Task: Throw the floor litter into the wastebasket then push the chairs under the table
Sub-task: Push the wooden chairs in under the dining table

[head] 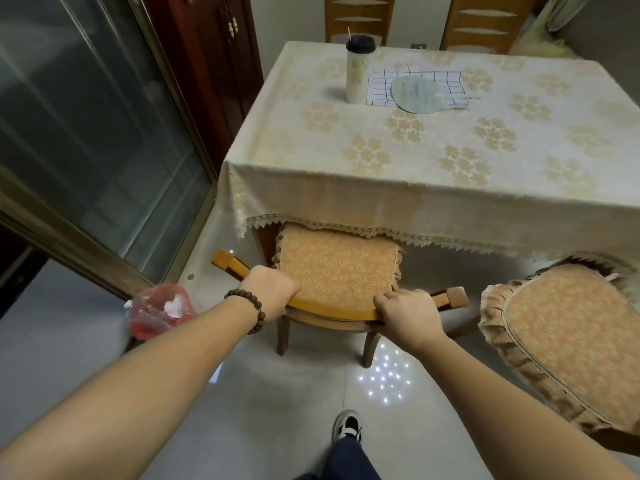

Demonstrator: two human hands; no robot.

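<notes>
A wooden chair (pixel 339 271) with an orange patterned cushion stands at the table's near edge, its seat front under the lace hem of the tablecloth. My left hand (pixel 270 289) grips the curved top rail of its backrest on the left. My right hand (pixel 405 310) grips the same rail on the right. The table (pixel 415 150) carries a cream floral cloth. A second cushioned chair (pixel 561 327) stands at the right, out from the table. A wastebasket (pixel 157 311) with a red bag liner sits on the floor at the left, white crumpled paper inside it.
On the table stand a tall cup (pixel 358 69) with a dark lid, a checked cloth (pixel 415 84) and a round plate (pixel 419 93). Two more chair backs (pixel 360 15) rise behind the table. A glass sliding door (pixel 86 133) lines the left. My shoe (pixel 347 426) is on the tiled floor.
</notes>
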